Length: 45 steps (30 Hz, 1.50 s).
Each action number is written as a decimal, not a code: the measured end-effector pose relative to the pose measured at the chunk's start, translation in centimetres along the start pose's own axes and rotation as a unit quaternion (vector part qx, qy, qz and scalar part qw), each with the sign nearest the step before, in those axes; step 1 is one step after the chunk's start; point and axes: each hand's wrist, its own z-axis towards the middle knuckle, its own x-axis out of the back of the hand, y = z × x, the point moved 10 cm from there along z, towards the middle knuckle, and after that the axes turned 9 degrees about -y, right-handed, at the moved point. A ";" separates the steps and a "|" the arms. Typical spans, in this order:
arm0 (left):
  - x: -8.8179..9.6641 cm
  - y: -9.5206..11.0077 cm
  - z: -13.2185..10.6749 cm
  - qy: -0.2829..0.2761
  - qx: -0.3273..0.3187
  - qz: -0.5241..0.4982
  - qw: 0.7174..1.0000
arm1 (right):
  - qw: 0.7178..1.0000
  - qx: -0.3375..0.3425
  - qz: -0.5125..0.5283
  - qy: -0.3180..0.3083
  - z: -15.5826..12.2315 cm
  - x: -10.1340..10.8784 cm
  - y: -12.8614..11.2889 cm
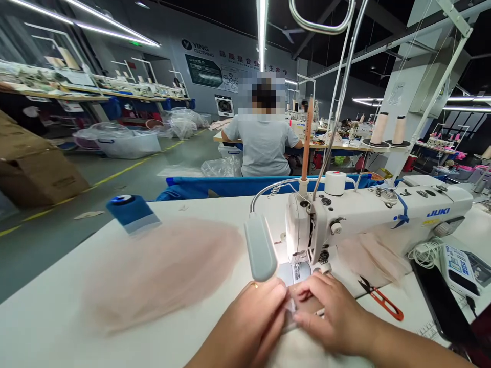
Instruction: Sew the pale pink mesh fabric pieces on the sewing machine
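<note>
A white JUKI sewing machine (364,220) stands before me, its presser foot just ahead of my fingertips. My left hand (259,314) has its fingers closed on pale sheer fabric (309,305) in front of the needle plate (301,273). Across from it, my right hand (333,312) grips the same fabric, thumb and fingers curled around the edge. More pale cloth hangs below both hands near my body. The fingers partly hide the cloth, and its exact edge cannot be made out. Orange-handled thread snips (383,301) lie right of my right hand.
A grey lamp head (261,248) hangs close above my left hand. Blurred pinkish sheer fabric (164,281) spreads over the left tabletop. At right are a black phone (437,291) and a white device (460,271). A co-worker (264,143) sits ahead beyond a blue cloth (230,186).
</note>
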 end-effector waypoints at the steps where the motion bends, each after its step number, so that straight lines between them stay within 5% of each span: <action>1: -0.2 0.2 -0.1 0.005 -0.005 -0.005 1.000 | 1.000 0.002 0.004 0.005 0.2 -0.1 0.0; 12: 0.3 0.4 -0.2 0.049 -0.008 0.020 0.999 | 0.997 0.025 0.016 0.076 0.0 1.1 -0.6; 22: 1.8 1.8 0.2 0.037 0.000 0.080 0.996 | 0.997 0.033 0.007 0.072 0.2 0.8 -0.7; 34: 0.7 0.6 -1.8 0.070 -0.031 0.064 0.995 | 0.997 0.027 0.023 0.075 0.3 0.7 -0.5; 45: 1.6 0.3 -1.9 0.064 -0.021 0.069 0.995 | 0.994 0.036 0.041 0.092 0.3 1.2 -0.8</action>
